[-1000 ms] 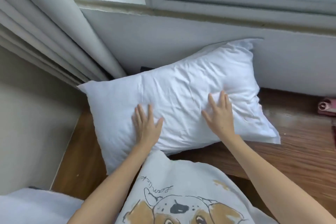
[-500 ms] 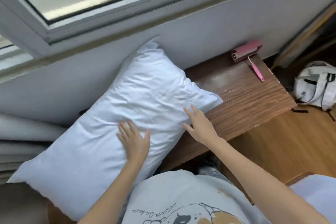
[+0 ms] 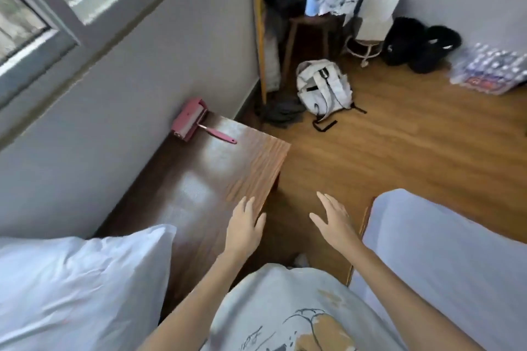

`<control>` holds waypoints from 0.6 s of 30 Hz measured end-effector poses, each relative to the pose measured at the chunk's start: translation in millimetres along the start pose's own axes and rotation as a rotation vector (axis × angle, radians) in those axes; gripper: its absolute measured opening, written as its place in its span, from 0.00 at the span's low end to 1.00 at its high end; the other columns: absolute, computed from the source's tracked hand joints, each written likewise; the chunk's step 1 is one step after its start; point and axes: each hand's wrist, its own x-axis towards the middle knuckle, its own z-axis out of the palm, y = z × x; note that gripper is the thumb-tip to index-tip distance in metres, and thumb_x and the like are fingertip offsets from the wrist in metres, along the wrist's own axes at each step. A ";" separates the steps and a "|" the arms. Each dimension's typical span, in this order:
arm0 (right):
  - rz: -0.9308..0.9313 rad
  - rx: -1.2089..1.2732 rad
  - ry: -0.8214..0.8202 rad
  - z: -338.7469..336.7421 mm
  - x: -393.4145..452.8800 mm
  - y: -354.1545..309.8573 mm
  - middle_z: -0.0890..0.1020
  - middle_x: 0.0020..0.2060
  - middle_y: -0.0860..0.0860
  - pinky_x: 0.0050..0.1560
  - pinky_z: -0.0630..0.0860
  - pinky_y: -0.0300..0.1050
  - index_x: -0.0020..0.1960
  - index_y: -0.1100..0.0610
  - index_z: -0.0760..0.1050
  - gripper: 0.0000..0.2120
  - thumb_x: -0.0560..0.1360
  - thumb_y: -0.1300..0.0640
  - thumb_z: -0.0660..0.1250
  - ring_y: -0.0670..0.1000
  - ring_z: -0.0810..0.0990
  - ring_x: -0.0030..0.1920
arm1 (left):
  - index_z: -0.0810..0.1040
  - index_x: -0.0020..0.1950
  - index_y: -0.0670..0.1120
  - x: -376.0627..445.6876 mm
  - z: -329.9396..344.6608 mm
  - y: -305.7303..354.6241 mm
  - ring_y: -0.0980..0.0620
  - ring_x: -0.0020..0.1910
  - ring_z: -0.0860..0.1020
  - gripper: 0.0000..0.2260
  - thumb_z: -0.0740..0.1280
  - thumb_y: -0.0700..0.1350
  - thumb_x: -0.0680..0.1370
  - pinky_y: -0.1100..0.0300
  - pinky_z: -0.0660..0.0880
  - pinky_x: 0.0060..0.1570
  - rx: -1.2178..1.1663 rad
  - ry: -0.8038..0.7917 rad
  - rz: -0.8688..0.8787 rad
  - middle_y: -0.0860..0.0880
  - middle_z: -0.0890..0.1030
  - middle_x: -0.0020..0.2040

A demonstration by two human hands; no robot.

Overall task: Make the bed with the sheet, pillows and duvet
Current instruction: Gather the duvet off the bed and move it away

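1. The left hand (image 3: 244,226) is held out palm down, fingers straight and close together, thumb a little apart, holding nothing. It is over the near edge of the wooden bench (image 3: 216,177); whether it touches the wood cannot be told.
2. The right hand (image 3: 333,221) is held out at 3 o'clock from the left hand, apart from it, fingers straight and slightly spread, holding nothing, above the wooden floor (image 3: 399,139).
3. The white pillow (image 3: 77,285) lies at 8 o'clock from the left hand, on the near end of the bench beside the grey wall (image 3: 137,88), touched by neither hand.
4. The bed (image 3: 445,259), covered in pale sheet, shows at 4 o'clock from the right hand, just beside the right forearm.
5. A pink lint roller (image 3: 191,122) lies on the far end of the bench against the wall, at 11 o'clock from the left hand.
6. A white backpack (image 3: 323,87) lies on the floor at 12 o'clock, near a stool (image 3: 309,28).
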 end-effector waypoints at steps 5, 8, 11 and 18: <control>0.131 0.129 0.135 -87.3 24.5 73.1 0.59 0.76 0.46 0.72 0.60 0.48 0.77 0.49 0.55 0.27 0.81 0.46 0.58 0.49 0.58 0.75 | 0.64 0.75 0.45 72.8 39.7 123.4 0.50 0.74 0.61 0.22 0.59 0.51 0.82 0.56 0.62 0.70 0.028 -0.160 0.205 0.47 0.65 0.75; 0.217 0.208 0.218 -123.5 35.1 105.4 0.60 0.76 0.46 0.71 0.59 0.44 0.77 0.49 0.56 0.27 0.81 0.47 0.58 0.47 0.57 0.75 | 0.64 0.75 0.44 109.7 56.2 177.6 0.50 0.73 0.63 0.22 0.60 0.50 0.82 0.57 0.63 0.68 0.107 -0.243 0.311 0.47 0.66 0.74; 0.287 0.247 0.293 -147.1 49.3 133.2 0.62 0.75 0.47 0.69 0.62 0.46 0.77 0.49 0.57 0.27 0.81 0.46 0.59 0.48 0.59 0.74 | 0.65 0.74 0.44 152.9 69.9 222.1 0.49 0.71 0.66 0.22 0.62 0.49 0.81 0.58 0.66 0.65 0.148 -0.310 0.392 0.47 0.67 0.73; 0.477 0.355 0.325 -202.1 109.4 187.8 0.66 0.72 0.47 0.66 0.64 0.42 0.74 0.51 0.62 0.24 0.81 0.47 0.59 0.48 0.65 0.71 | 0.73 0.66 0.47 270.8 106.1 317.7 0.47 0.57 0.77 0.15 0.62 0.50 0.81 0.54 0.75 0.52 0.235 -0.487 0.576 0.48 0.77 0.60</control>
